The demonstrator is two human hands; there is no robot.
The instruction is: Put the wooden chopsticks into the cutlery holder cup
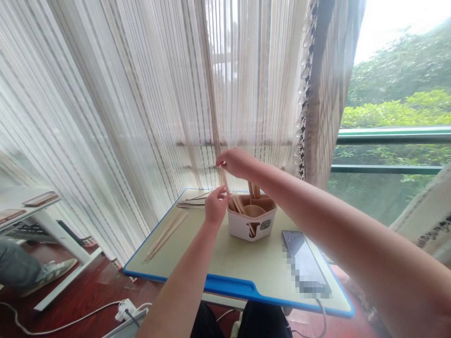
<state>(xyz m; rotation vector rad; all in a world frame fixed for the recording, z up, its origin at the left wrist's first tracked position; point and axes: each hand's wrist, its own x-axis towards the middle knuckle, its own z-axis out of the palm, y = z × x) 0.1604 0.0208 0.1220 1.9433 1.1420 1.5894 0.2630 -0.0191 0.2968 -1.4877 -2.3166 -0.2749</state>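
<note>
Both hands pinch one chopstick point(224, 180): right hand point(235, 163) at its top, left hand point(215, 205) lower, at ten o'clock of the utensil holder point(251, 223).

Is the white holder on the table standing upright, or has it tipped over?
Upright. The white holder sits flat on the table, its open top facing up, with wooden sticks standing inside its compartments.

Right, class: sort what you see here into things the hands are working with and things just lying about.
In use: left hand, right hand, the chopstick they both pinch, the holder.

Lying about: phone, chopstick pair on the table, metal cutlery, power strip.
</note>
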